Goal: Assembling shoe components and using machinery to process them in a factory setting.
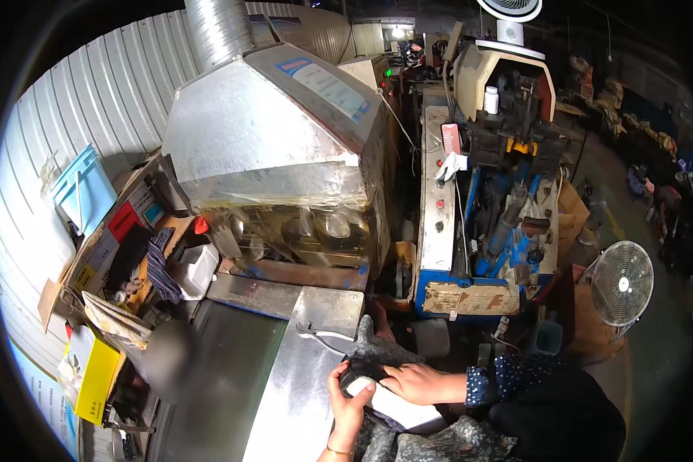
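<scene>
Low in the head view, both my hands hold a black piece with a long white face (408, 411), shaped like a shoe upper; its exact kind is not certain. My left hand (348, 408) wraps its near end, thumb lying on the white face. My right hand (417, 383) reaches in from the right, fingers closed on the black edge at the top. The piece is tilted over my lap, on grey patterned cloth (462, 440). A bent metal rod (319, 336) lies on the metal plate (292, 385) just left of my hands.
A dark conveyor belt (223, 377) runs beneath a large metal hood (254, 123). A blue-and-white machine (439, 215) stands ahead, with a round fan (622, 283) to its right. A cluttered shelf with a yellow box (98, 377) and white container (196, 271) lines the left.
</scene>
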The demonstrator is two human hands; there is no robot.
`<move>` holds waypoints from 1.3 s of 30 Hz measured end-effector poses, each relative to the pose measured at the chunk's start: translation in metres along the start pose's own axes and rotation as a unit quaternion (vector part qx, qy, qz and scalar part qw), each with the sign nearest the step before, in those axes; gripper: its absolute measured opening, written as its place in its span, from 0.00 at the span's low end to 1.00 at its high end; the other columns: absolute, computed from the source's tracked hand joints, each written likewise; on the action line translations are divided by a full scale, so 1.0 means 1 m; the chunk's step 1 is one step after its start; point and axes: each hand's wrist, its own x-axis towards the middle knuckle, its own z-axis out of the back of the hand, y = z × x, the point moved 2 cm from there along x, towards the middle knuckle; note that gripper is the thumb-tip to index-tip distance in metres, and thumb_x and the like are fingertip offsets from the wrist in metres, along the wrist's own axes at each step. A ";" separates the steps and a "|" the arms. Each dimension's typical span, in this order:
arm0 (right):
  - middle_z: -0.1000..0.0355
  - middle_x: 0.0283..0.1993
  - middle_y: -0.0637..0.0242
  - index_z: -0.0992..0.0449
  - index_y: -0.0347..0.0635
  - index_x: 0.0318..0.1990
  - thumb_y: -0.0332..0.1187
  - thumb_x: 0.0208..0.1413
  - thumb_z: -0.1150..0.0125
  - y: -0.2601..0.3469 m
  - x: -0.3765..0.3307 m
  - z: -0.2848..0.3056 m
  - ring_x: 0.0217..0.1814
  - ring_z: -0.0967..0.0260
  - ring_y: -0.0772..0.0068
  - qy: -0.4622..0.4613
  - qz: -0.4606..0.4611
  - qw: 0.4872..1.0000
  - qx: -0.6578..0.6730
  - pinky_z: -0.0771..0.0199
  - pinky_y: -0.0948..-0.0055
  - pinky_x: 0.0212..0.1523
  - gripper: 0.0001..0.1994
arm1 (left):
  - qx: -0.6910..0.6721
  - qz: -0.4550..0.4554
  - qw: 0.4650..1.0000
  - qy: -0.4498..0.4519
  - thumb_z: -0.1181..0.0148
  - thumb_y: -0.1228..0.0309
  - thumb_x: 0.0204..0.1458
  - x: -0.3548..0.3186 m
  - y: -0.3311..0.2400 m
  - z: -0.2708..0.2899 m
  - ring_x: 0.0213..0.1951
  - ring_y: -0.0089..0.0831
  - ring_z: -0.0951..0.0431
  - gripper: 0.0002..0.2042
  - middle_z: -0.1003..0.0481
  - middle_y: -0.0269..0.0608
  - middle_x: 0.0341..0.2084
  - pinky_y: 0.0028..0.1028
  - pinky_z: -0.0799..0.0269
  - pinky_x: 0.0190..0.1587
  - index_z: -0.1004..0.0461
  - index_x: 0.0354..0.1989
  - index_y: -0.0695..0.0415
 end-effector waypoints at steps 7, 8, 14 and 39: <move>0.23 0.28 0.51 0.30 0.30 0.53 0.41 0.63 0.48 0.006 0.015 0.035 0.29 0.24 0.51 -0.057 -0.021 0.994 -0.096 0.23 0.57 0.29 0.21 | 0.053 0.011 0.998 0.026 0.28 0.74 0.46 0.023 0.008 -0.014 0.47 0.30 0.28 0.30 0.28 0.41 0.46 0.29 0.30 0.52 0.38 0.57 0.60; 0.24 0.47 0.42 0.39 0.35 0.66 0.44 0.67 0.51 -0.008 0.007 0.035 0.46 0.23 0.49 0.026 -0.096 0.995 0.021 0.22 0.56 0.45 0.27 | 0.084 -0.018 0.995 0.041 0.26 0.72 0.45 0.023 0.006 -0.015 0.47 0.32 0.27 0.31 0.27 0.44 0.46 0.30 0.30 0.52 0.37 0.55 0.62; 0.53 0.75 0.47 0.59 0.32 0.74 0.46 0.70 0.54 -0.022 -0.044 0.002 0.78 0.57 0.62 0.080 -0.146 0.892 0.421 0.53 0.69 0.73 0.36 | -0.101 0.116 0.983 0.101 0.36 0.74 0.54 0.014 -0.015 -0.013 0.57 0.33 0.31 0.31 0.30 0.44 0.55 0.32 0.36 0.61 0.42 0.65 0.61; 0.47 0.71 0.37 0.55 0.32 0.72 0.39 0.68 0.50 0.038 -0.023 -0.041 0.74 0.47 0.46 -0.124 -0.103 0.917 0.366 0.46 0.62 0.70 0.33 | 0.051 0.008 0.999 -0.014 0.57 0.68 0.65 -0.034 0.020 0.013 0.69 0.51 0.45 0.32 0.48 0.60 0.69 0.39 0.49 0.70 0.63 0.73 0.65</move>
